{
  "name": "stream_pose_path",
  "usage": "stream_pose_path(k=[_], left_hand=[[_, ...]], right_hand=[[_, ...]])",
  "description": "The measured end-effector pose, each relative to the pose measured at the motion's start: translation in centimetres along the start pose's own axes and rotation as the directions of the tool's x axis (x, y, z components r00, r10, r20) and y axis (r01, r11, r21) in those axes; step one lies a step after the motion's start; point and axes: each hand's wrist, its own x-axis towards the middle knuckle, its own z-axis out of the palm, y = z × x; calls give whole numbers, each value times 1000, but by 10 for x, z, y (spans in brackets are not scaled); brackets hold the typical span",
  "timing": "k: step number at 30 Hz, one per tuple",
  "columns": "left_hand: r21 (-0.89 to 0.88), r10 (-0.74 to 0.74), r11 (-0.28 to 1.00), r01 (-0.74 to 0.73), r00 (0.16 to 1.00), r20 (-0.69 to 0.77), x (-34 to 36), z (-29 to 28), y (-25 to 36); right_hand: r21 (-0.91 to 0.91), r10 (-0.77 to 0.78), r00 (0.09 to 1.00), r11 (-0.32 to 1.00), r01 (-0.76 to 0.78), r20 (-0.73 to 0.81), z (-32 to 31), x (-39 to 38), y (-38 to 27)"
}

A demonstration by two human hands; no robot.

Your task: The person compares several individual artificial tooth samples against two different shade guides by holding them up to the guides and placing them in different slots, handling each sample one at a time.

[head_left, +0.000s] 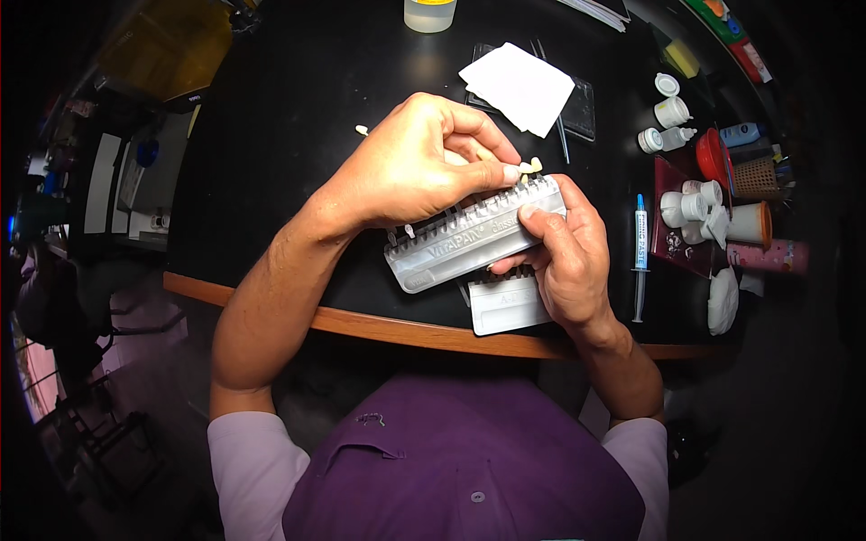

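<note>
My right hand (573, 257) grips a long silver holder (460, 243) with a row of small tabs along its top edge, its thumb on the front. My left hand (424, 158) is above the holder, thumb and index finger pinched at its right end by pale tooth-shaped pieces (533, 166); exactly which piece they grip is partly hidden. A white holder (510, 311) with a similar row lies beneath, at the desk's front edge. A small pale piece (362, 130) lies on the desk left of my left hand.
Black desk (280, 117) with wooden front edge. White papers (514, 81) on a dark slab beside thin tools (563, 135). A jar (429, 13) stands at the back. On the right are a syringe (640, 230), lidded pots (672, 113), a red bowl (711, 158) and a tray (672, 252).
</note>
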Motion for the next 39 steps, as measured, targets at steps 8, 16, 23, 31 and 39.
stream_pose_path(k=[8,16,23,31,39], left_hand=[[58,83,995,-78,992,-96,0,7,-3],[142,136,983,-118,983,-125,-2,12,0],[120,128,986,-116,987,-96,-2,12,-3],[98,161,984,-150,980,-117,-1,13,-4],[111,122,988,-110,987,-108,0,11,-4]], right_hand=[[14,0,1000,1000,0,10,-3,1,-2],[-3,-5,1000,1000,5,-12,-3,1,-1],[-10,-11,1000,1000,11,-13,-3,1,-1],[16,-11,1000,1000,11,-6,-2,1,-2],[20,-6,1000,1000,6,0,-2,1,-3]])
